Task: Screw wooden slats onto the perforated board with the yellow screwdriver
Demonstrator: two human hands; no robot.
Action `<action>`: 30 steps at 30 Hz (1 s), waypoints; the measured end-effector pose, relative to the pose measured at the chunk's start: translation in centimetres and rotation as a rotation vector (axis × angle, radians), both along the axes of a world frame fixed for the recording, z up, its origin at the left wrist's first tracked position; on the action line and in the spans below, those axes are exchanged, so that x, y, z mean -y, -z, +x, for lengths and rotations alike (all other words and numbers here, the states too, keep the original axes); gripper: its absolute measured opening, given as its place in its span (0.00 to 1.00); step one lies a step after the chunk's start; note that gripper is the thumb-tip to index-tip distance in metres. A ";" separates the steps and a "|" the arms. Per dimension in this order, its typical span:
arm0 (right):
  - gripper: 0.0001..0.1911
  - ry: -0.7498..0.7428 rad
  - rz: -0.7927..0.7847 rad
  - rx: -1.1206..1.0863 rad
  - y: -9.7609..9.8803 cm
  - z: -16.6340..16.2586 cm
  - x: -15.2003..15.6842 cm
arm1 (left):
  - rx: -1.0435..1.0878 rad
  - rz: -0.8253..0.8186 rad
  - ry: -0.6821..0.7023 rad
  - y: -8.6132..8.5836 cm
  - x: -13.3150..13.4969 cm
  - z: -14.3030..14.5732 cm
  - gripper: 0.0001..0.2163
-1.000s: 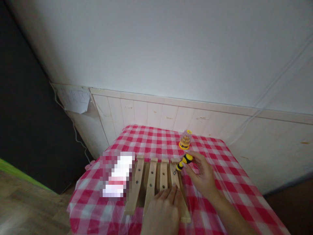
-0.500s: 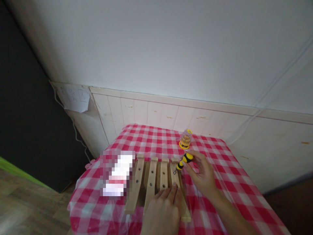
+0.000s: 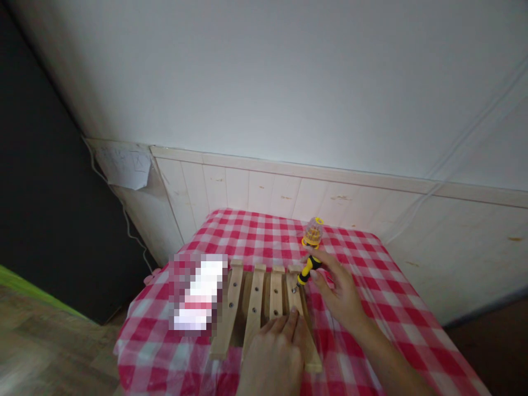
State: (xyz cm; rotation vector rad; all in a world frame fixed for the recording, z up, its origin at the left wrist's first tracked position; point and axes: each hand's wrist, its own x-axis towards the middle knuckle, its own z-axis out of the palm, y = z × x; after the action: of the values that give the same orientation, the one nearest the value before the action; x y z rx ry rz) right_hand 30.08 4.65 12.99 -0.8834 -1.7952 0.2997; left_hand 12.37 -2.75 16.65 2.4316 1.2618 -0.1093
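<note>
A wooden slatted piece lies on the checked cloth, its pale slats fixed with dark screws. My left hand rests flat over the near part of the right-hand slats, fingers stretched forward. In my right hand is a yellow and black screwdriver, held by the handle between thumb and fingers. It leans to the upper right, with its tip at a screw in the rightmost slat. The exact fit of the tip on the screw is too small to tell.
A clear bit case with a yellow base stands behind the screwdriver. Left of the slats is a bright blurred-out patch. The red and white checked tablecloth covers the table, which meets a white panelled wall.
My right hand's fingers have shifted on the screwdriver's handle, which now stands a little more upright. The tip is at the same screw. My left hand has stayed in place.
</note>
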 end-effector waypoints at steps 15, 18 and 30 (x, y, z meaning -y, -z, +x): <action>0.11 0.043 0.007 -0.145 0.5 -0.2 -0.3 | -0.001 0.053 0.022 0.2 -0.4 -0.1 0.25; 0.07 0.041 0.016 -0.225 0.6 -0.9 -0.1 | 0.010 0.099 0.025 0.4 -0.3 -0.1 0.24; 0.15 -0.297 -0.357 -0.389 0.1 -2.5 0.9 | 0.037 0.035 -0.008 0.1 0.0 0.0 0.24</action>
State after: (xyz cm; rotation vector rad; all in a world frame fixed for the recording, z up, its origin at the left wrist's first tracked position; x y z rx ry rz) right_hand 27.54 3.79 12.87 -0.7349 -1.5238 0.9412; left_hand 12.39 -2.73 16.50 2.4466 1.2672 -0.0407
